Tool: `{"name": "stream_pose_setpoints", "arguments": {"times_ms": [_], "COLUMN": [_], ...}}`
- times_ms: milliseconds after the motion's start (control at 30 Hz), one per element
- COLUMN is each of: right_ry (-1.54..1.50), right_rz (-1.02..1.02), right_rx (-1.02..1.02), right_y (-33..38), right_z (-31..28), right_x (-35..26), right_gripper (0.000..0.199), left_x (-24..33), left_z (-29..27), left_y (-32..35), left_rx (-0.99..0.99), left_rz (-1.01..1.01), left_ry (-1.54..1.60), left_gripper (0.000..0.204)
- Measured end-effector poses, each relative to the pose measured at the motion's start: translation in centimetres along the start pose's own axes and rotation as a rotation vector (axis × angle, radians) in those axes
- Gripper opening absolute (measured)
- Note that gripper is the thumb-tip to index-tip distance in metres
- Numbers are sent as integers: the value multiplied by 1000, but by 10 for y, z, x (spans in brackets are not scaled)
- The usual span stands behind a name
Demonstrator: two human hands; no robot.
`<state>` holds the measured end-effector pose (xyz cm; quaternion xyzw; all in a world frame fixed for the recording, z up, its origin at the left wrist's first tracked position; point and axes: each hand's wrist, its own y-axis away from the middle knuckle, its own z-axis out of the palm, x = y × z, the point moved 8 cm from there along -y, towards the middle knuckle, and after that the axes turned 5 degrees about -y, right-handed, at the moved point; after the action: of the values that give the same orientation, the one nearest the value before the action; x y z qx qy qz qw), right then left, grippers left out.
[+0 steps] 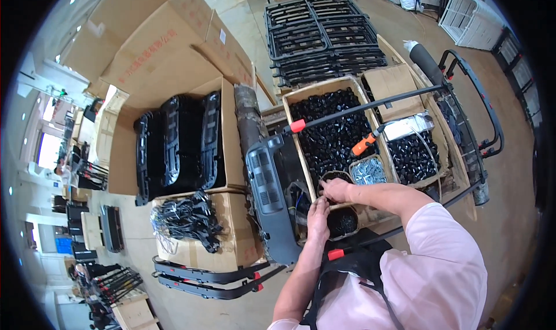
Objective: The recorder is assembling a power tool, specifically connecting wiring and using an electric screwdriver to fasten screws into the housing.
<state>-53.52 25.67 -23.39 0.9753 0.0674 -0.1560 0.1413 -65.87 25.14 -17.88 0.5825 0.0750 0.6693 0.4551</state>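
My right hand [337, 189] reaches over a small bin of dark parts [337, 177], its fingers bent together at the bin's near left corner. Just below it, my left hand [318, 215] has its fingers drawn together close to the right fingertips. What either hand pinches is too small to make out. Left of my hands stands a black plastic panel [266, 185] joined to a black tube frame [370, 105] with red end pieces. A small bin of black screws [343, 222] is beside my left hand, and a bin of silver screws [369, 171] lies beyond my right wrist.
An orange power screwdriver [365, 145] rests over a large box of black caps [333, 124]. More black parts fill a box [412, 159] at right. Cardboard box [124, 162] with black panels stands left, above a cable bundle [188, 223]. Stacked black frames [324, 37] lie ahead.
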Motion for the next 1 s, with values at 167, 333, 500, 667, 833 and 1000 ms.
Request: {"name": "stream_pose_setpoints", "arguments": {"times_ms": [167,333,500,667,833,1000], "right_ry": [30,-86,-263,-519,-882,-1322], "right_rz": [-22,13,132,216,184,962], "right_rx": [-170,-136,57,210,494,489], "right_y": [5,11,35,48,77,146], "right_z": [-4,-3,-43,-85,-114,-49], "right_x": [2,13,28,22,20,106], "right_gripper": [28,28,21,28,24,26], "left_x": [5,9,-3,-35,-53,-50], "left_z": [7,21,33,15,24,21], "left_y": [-9,-28,-59,-108,-134,-129], "left_rx": [48,86,78,140,3,-25], "left_rz": [-12,-59,-106,-268,-302,-382], "left_ry": [-9,11,0,154,358,331], "left_gripper": [49,55,57,47,41,33]}}
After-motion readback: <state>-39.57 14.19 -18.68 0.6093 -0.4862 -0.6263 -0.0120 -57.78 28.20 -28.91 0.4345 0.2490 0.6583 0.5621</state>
